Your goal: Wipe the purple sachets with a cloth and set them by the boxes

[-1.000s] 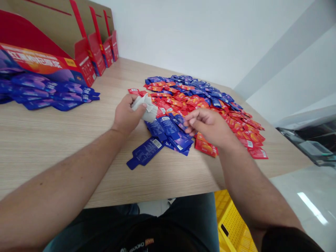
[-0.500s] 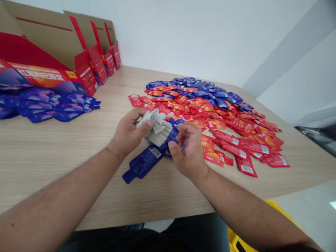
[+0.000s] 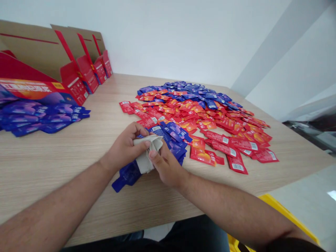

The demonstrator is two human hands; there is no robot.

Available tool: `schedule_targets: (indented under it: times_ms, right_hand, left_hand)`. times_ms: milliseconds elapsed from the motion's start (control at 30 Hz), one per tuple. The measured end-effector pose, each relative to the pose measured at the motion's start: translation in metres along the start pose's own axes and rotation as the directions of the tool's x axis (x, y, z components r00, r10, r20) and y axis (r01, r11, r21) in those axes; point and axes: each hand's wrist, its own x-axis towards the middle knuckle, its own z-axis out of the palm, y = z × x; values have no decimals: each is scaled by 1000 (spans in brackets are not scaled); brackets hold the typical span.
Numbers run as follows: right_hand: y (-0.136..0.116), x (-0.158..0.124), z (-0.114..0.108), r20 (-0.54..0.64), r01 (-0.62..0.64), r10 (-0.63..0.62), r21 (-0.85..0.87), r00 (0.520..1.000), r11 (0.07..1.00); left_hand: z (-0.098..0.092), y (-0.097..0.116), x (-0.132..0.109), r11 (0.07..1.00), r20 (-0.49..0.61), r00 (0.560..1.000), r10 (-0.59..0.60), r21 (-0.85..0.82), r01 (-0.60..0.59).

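Observation:
Both hands hold a crumpled, folded whitish cloth (image 3: 145, 161) close to the table's front edge. My left hand (image 3: 128, 143) pinches its upper left part between thumb and fingers. My right hand (image 3: 168, 164) grips its right side, thumb on top and fingers mostly hidden behind it. Beneath and behind the cloth lie several blue pouches (image 3: 174, 140). One blue pouch (image 3: 127, 176) pokes out at the lower left with its narrow spout end toward me; the cloth covers part of it.
A wide heap of red pouches (image 3: 220, 122) spreads to the right, with blue pouches (image 3: 183, 87) behind it. Open red cartons (image 3: 70, 82) stand at the left against the wall, blue pouches (image 3: 44, 119) stacked before them. Something yellow (image 3: 286, 213) is below the table's right front edge.
My right hand has moved left from over the blue pouches and now grips the cloth too. The cloth has been turned and hangs lower. The view has shifted slightly.

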Motion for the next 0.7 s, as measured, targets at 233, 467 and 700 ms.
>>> schedule_targets:
  times_ms: [233, 467, 700]
  right_hand:
    - [11, 10, -11, 25, -89, 88, 41, 996, 995]
    - [20, 26, -27, -92, -66, 67, 11, 993, 998]
    - [17, 23, -23, 38, -78, 80, -43, 996, 996]
  left_hand:
    - [-8, -14, 6, 993, -161, 984, -74, -104, 57]
    - [-4, -15, 5, 990, -106, 988, -111, -94, 101]
    - [5, -7, 3, 994, -27, 994, -111, -7, 110]
